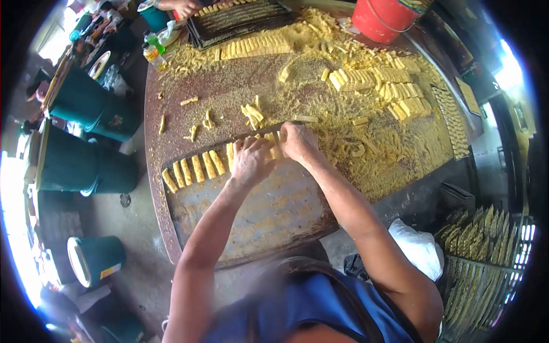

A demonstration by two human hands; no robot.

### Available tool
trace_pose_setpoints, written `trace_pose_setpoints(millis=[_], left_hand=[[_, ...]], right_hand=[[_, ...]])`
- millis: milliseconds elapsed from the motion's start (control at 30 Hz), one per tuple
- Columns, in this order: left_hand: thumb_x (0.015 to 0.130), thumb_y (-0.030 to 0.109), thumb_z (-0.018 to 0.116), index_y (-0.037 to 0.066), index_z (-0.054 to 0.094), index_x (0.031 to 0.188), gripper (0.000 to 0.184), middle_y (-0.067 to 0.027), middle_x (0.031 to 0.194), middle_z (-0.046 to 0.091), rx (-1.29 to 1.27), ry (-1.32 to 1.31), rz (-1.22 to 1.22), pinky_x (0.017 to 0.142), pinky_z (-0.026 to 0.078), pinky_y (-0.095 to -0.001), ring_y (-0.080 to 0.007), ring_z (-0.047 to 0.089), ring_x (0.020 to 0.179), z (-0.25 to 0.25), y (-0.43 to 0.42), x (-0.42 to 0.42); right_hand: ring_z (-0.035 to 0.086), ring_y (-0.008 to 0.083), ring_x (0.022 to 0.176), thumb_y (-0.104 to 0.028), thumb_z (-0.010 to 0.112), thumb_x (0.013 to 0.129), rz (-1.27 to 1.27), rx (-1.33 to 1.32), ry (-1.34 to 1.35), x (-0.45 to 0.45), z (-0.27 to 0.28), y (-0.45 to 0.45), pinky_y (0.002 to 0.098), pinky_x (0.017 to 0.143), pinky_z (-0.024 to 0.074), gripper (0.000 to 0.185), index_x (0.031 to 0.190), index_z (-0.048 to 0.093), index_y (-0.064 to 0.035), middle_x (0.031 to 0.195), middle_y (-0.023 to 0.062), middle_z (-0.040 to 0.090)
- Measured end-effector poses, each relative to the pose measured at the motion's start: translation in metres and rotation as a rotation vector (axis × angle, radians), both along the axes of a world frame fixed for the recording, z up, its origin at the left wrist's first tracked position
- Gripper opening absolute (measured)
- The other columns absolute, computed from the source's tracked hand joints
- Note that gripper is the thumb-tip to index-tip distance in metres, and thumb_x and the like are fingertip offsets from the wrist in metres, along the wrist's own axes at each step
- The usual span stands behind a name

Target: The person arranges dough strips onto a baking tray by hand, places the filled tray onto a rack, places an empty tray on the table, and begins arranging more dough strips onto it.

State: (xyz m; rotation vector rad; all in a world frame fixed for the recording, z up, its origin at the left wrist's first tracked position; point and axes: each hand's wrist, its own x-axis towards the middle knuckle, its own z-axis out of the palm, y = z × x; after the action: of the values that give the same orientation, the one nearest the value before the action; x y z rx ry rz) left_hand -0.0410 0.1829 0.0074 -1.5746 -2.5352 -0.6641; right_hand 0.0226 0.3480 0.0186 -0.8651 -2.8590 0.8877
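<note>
A dark metal tray (257,211) lies at the table's near edge, with a row of yellow dough sticks (197,168) along its far side. My left hand (251,159) is over the row, its fingers bent down onto sticks near the middle. At the right end of the row is my right hand (298,141), its fingers closed around the end of a stick beside the tray's far edge. The fingers of both hands partly cover the sticks under them.
Stacked dough sticks (354,79) and yellow crumbs (394,154) cover the table's right side. A red bucket (382,22) stands at the back. Another person's hands (186,7) are by far trays (237,23). Green barrels (86,157) stand left, a loaded rack (474,274) right.
</note>
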Motion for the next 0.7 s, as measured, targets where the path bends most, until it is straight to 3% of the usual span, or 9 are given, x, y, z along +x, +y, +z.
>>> trace_pose_setpoints(millis=[67,133,167,200,267,367,600,667,700], left_hand=[[0.075,0.032,0.077,0.015,0.068,0.114,0.043,-0.0024,0.119,0.065,-0.051,-0.028,0.056,0.099,0.034,-0.0448,-0.0219,0.054,0.116,0.003,0.003,0.006],[0.078,0.032,0.074,0.015,0.068,0.114,0.04,-0.0027,0.119,0.065,-0.09,-0.054,0.103,0.101,0.033,-0.0452,-0.0219,0.053,0.117,0.006,0.007,0.012],[0.076,0.032,0.077,0.015,0.068,0.113,0.041,-0.0021,0.117,0.065,-0.044,-0.033,0.117,0.099,0.034,-0.0441,-0.0217,0.055,0.115,0.006,0.01,0.017],[0.075,0.031,0.08,0.015,0.069,0.111,0.042,-0.0014,0.115,0.066,0.004,-0.013,0.132,0.097,0.035,-0.043,-0.0215,0.056,0.112,0.008,0.013,0.022],[0.077,0.029,0.078,0.016,0.071,0.106,0.033,-0.0008,0.111,0.067,-0.006,0.005,0.042,0.095,0.037,-0.0428,-0.0202,0.057,0.109,0.013,0.026,0.03],[0.079,0.025,0.076,0.015,0.071,0.102,0.026,0.0002,0.106,0.069,-0.081,0.055,-0.019,0.094,0.037,-0.0413,-0.0192,0.059,0.106,0.001,0.041,0.026],[0.084,0.018,0.071,0.013,0.075,0.094,0.012,-0.0033,0.081,0.072,-0.068,-0.069,-0.053,0.085,0.047,-0.0358,-0.0167,0.068,0.08,0.046,0.05,0.008],[0.086,0.019,0.07,0.011,0.075,0.095,0.012,-0.0054,0.08,0.073,-0.039,-0.589,0.121,0.081,0.053,-0.0378,-0.02,0.07,0.077,0.067,0.061,-0.005],[0.087,0.021,0.07,0.011,0.074,0.095,0.013,-0.0065,0.084,0.074,-0.081,-0.556,0.071,0.077,0.056,-0.0399,-0.0229,0.071,0.078,0.067,0.065,-0.016]], right_hand=[[0.069,0.0291,0.079,-0.019,0.066,0.084,0.109,0.159,0.062,0.003,-0.009,0.005,0.0435,0.068,0.0552,0.011,0.093,0.067,-0.0116,0.085,0.0126,0.071],[0.071,0.0178,0.077,-0.02,0.069,0.087,0.061,-0.096,-0.052,0.004,0.006,0.018,0.0326,0.063,0.0563,0.016,0.102,0.069,-0.0129,0.094,0.0077,0.073],[0.068,0.0109,0.069,-0.014,0.07,0.087,0.018,0.033,0.154,0.007,-0.018,0.03,0.0263,0.055,0.0541,0.016,0.102,0.069,-0.0108,0.094,0.0044,0.073],[0.068,0.0123,0.069,-0.016,0.074,0.084,0.003,0.04,0.24,0.011,-0.015,0.038,0.0273,0.056,0.0543,0.019,0.099,0.068,-0.0075,0.094,0.0049,0.073],[0.07,0.0155,0.072,-0.018,0.076,0.08,0.055,-0.067,-0.017,0.012,-0.007,0.045,0.03,0.061,0.0563,0.021,0.097,0.068,-0.0088,0.091,0.0065,0.073],[0.069,0.0363,0.083,-0.013,0.071,0.07,0.089,-0.035,0.142,0.014,-0.022,0.05,0.0451,0.073,0.055,0.025,0.093,0.066,-0.0055,0.085,0.0192,0.069],[0.072,0.024,0.077,-0.02,0.073,0.075,0.178,-0.393,0.077,0.006,-0.02,0.081,0.0373,0.068,0.0565,0.015,0.085,0.072,-0.0086,0.086,0.0107,0.073],[0.072,0.0218,0.078,-0.021,0.07,0.081,0.101,-0.285,0.176,-0.01,0.001,0.093,0.0355,0.068,0.058,0.013,0.088,0.073,-0.0102,0.087,0.0103,0.074],[0.073,0.0202,0.08,-0.022,0.066,0.084,0.13,-0.225,0.243,-0.022,0.0,0.101,0.0342,0.068,0.0587,0.014,0.089,0.073,-0.0112,0.087,0.0094,0.075]])
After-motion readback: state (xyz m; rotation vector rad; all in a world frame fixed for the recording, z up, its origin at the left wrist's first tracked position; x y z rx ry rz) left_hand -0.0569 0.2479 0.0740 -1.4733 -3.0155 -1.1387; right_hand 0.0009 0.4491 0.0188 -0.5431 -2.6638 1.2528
